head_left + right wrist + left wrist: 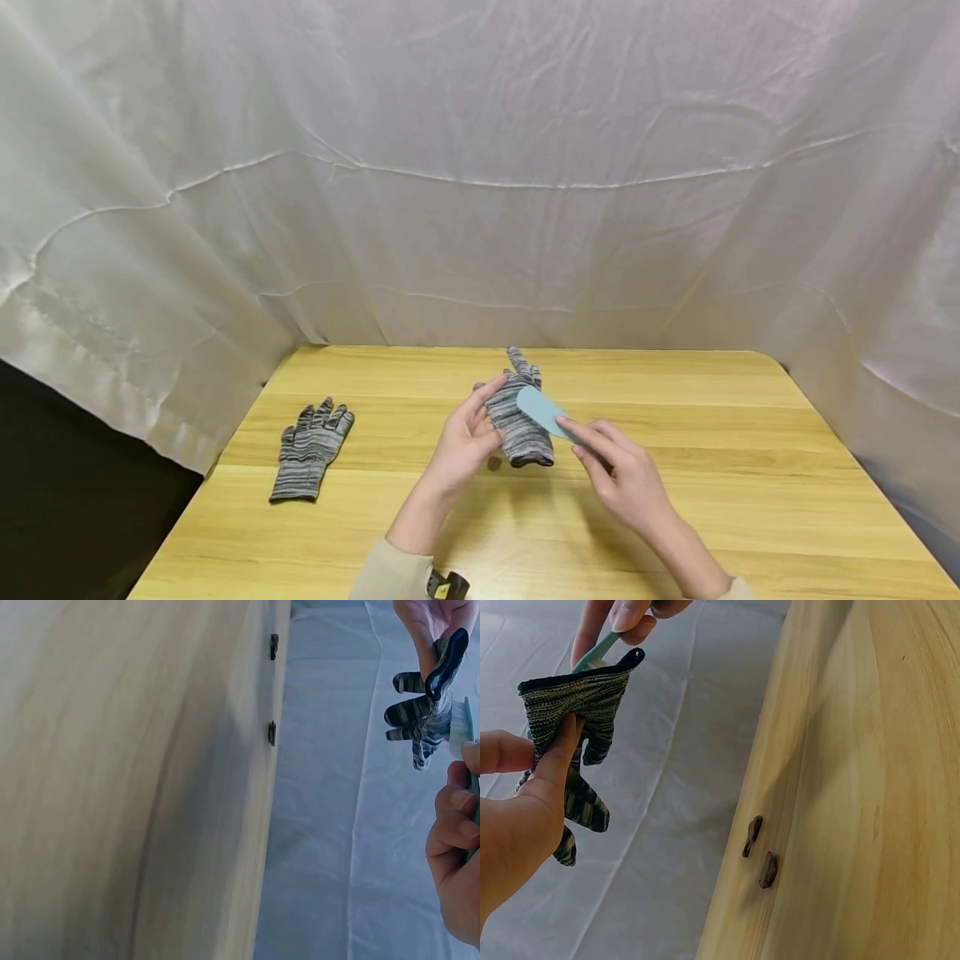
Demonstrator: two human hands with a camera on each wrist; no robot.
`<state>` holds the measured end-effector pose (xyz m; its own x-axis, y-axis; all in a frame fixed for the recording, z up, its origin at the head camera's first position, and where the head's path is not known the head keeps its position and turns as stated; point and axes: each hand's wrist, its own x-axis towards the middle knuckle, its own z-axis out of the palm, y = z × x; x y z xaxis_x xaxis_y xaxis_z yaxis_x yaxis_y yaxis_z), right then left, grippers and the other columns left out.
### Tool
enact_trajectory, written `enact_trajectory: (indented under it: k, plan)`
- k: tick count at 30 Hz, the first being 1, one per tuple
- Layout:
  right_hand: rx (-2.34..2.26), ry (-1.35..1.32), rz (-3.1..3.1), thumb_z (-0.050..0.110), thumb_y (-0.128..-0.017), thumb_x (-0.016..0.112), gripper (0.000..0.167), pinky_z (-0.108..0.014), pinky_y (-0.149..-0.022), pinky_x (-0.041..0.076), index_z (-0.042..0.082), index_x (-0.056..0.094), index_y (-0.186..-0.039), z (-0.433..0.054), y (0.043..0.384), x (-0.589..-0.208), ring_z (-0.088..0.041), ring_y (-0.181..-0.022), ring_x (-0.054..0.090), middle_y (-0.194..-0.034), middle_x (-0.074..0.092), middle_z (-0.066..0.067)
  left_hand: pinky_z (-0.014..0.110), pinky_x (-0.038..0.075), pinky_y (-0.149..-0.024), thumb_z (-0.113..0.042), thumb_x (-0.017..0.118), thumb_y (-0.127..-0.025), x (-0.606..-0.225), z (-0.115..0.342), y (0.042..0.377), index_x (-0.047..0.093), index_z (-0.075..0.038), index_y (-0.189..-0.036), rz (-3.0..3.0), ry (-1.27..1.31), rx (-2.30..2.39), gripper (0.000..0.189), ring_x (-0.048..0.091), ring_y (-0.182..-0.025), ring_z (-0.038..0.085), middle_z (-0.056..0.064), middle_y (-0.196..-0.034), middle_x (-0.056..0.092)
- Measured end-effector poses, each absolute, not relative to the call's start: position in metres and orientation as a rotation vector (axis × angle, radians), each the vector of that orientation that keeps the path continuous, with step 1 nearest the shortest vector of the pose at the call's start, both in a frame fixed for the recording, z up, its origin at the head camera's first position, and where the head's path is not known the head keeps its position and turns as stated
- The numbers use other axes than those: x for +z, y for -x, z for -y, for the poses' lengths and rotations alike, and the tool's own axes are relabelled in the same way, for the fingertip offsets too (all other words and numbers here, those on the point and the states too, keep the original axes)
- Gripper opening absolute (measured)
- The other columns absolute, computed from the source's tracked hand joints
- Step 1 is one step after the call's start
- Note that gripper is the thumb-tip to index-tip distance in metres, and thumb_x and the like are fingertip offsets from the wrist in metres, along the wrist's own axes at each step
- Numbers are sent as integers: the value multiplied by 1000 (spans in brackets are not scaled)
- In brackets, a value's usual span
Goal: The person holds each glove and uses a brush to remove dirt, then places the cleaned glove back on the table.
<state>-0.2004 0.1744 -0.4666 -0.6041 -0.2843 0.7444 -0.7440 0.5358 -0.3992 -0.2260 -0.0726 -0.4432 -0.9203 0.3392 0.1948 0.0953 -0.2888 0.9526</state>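
A grey-and-black knitted glove (519, 421) is held up above the table by my left hand (467, 437), thumb and fingers pinching its side. My right hand (622, 475) grips the handle of a light blue brush (538, 408). In the right wrist view, the brush's white bristles (457, 729) face the glove and appear to touch its fabric. The left wrist view shows the dark-edged cuff (581, 677) towards the camera, with the glove's fingers hanging below; the brush is partly hidden behind it. A matching glove (309, 454) lies flat at the table's left.
The wooden table (750, 467) has a pale curtain (562, 242) behind and around it. Two small dark brown lumps (768, 870) lie close to a table edge in the wrist views. A black strapped device (448, 586) sits at my left wrist.
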Motion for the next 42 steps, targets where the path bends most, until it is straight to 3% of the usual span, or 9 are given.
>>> enact_trajectory:
  k: [2,8,13,19,21,28,31,38,42]
  plan:
    - [966,-824,2149,-8,-86,74,52,-11,-55,40,13,72,-133,-176,201,-466,1,-66,45,-99,70,0,12,47,-61,21,48,-88,-443,74,226,32,-7,-162,-1780,-555,2344,81,52,-69,3,19,-171,19]
    - [1002,-681,2154,-10,-88,72,50,-12,-50,37,9,70,-135,-186,204,-466,2,-61,41,-98,69,-2,16,54,-71,22,44,-87,-442,81,227,29,-6,-163,-1694,-531,2427,82,64,-96,9,23,-161,37]
    - [1070,-559,2129,-13,-90,68,51,-15,-48,34,7,68,-137,-193,205,-463,-1,-60,40,-96,65,-3,14,42,-57,22,46,-87,-440,88,228,27,-6,-163,-1682,-486,2465,84,58,-83,5,20,-160,40]
    - [1073,-569,2119,-13,-91,68,50,-15,-49,35,7,68,-136,-190,203,-460,-1,-61,39,-94,62,0,14,47,-62,21,46,-88,-439,86,229,26,-6,-164,-1706,-453,2455,83,63,-103,13,21,-158,42]
    - [1074,-589,2106,-14,-90,67,49,-15,-50,35,7,70,-134,-187,203,-459,-1,-62,40,-93,61,-1,15,48,-64,20,46,-89,-440,83,229,25,-6,-164,-1724,-429,2442,82,62,-101,12,22,-158,42]
    - [1052,-680,2075,-14,-88,68,51,-13,-54,38,9,71,-134,-174,200,-460,0,-63,41,-98,58,-4,14,41,-55,16,47,-92,-443,74,227,21,-3,-164,-1826,-392,2390,79,45,-61,1,22,-161,38]
    - [1023,-692,2113,-9,-88,71,49,-13,-52,36,12,72,-132,-169,196,-461,1,-61,38,-102,56,-6,14,38,-53,14,47,-93,-442,70,224,20,-4,-165,-1852,-381,2367,79,42,-57,1,21,-157,43]
    - [937,-701,2211,7,-86,81,36,-17,-54,35,17,77,-120,-161,190,-464,-3,-68,34,-106,54,-6,14,31,-47,10,48,-95,-443,59,220,21,-5,-165,-1885,-365,2317,77,34,-50,0,20,-127,57]
    - [902,-737,2200,26,-87,84,34,-18,-54,36,19,77,-119,-157,189,-467,-3,-71,34,-105,54,-7,14,31,-47,10,46,-95,-444,54,217,19,-2,-165,-1855,-378,2322,76,34,-50,0,24,-135,59]
